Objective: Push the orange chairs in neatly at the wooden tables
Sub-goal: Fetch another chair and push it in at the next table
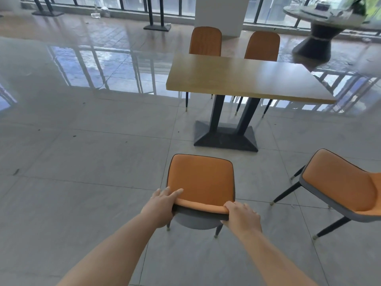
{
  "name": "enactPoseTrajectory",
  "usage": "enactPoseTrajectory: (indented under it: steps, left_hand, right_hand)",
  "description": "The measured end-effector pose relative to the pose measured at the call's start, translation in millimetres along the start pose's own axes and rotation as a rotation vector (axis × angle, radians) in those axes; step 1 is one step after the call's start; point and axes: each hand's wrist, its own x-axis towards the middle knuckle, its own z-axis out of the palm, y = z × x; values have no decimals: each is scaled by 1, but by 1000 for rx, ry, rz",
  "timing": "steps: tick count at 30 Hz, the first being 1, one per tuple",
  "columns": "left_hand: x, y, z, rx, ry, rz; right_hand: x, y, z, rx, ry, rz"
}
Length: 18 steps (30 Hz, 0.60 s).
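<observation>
An orange chair (201,179) with a grey shell stands on the floor just in front of me, its seat facing the wooden table (243,79). My left hand (159,205) grips the left end of its backrest top. My right hand (242,216) grips the right end. The chair sits well short of the table, with open floor between them. A second orange chair (342,182) stands at the right, turned at an angle and away from the table. Two more orange chairs (205,41) (262,46) are tucked in at the table's far side.
The table stands on a black two-post base (225,137). A dark round pedestal table (321,23) is at the far right. Black table bases (157,26) stand near the windows at the back. Glossy tiled floor (82,141) spreads wide to the left.
</observation>
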Motion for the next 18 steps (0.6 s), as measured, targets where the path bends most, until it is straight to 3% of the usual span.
enactPoseTrajectory:
  steps: [4,18]
  left_hand:
    - [14,1,-5,-12,-81,35]
    - [71,13,-19,-62,-47,44]
  right_hand:
    - [8,2,-1,-28,-8,22]
    - [63,19,-15,-22,-12,9]
